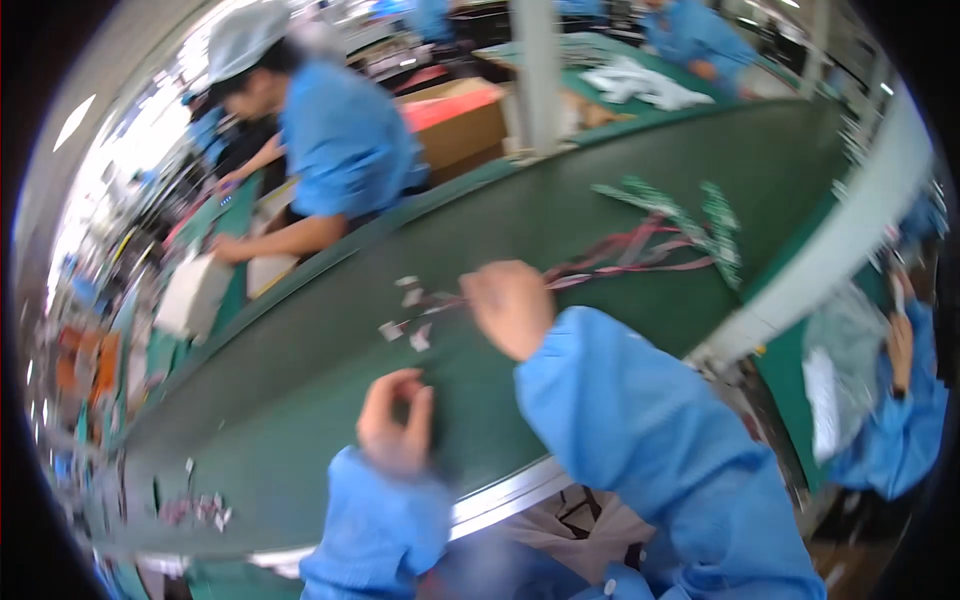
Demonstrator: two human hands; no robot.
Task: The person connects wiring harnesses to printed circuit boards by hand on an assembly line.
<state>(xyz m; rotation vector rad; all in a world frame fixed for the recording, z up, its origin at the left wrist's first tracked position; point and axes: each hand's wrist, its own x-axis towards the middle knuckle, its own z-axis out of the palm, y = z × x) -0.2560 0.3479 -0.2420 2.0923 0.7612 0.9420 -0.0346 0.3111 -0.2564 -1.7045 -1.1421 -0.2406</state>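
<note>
A bundle of pink, red and dark wires (630,262) lies across the green work surface (330,360). My right hand (510,308) is closed around the bundle near its left end, slightly blurred. Past my fingers, several white connectors (420,337) fan out at the wire tips. Green circuit boards (722,230) sit at the bundle's far right end. Nearer to me, my left hand (395,415) hovers below the connectors. Its thumb and curled fingers are apart, with nothing seen between them.
More wires with white connectors (205,512) lie at the surface's lower left. A white post (800,270) slants up at the right. Across the surface a person in blue (345,140) works; another person's sleeve (905,420) is at the right, beside a plastic bag (845,350).
</note>
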